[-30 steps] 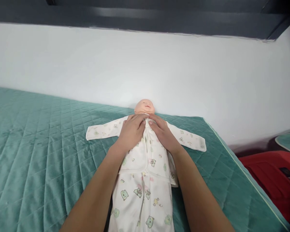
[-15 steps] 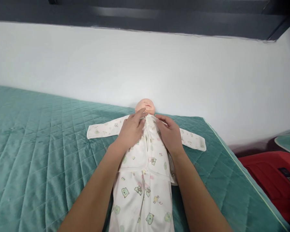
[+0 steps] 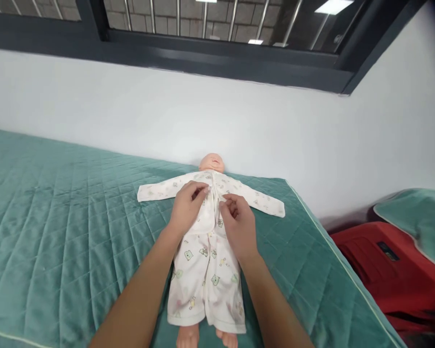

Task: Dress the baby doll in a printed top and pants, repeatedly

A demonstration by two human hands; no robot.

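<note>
A baby doll (image 3: 211, 163) lies on its back, its head by the wall and its bare feet toward me. It wears a white printed baby jacket (image 3: 174, 186) with long sleeves spread to both sides, and matching trousers (image 3: 223, 280). At the chest, my left hand (image 3: 189, 203) pinches the jacket's front edge left of the centre opening. Just right of the opening, my right hand (image 3: 238, 222) has its thumb and fingers closed on the other front edge. Whatever fastening lies between the fingertips is too small to make out.
A green quilted cover (image 3: 76, 217) lies under the doll. Behind it rises a white wall (image 3: 148, 111) with a dark window frame (image 3: 217, 58) above. To the right, past the cover's edge, stands a red plastic object (image 3: 391, 261), partly under another green cloth (image 3: 420, 217).
Both hands have moved down from the collar to the chest, and the fingers have closed on the jacket's front edges. My view has tilted up, bringing in the window and the doll's feet.
</note>
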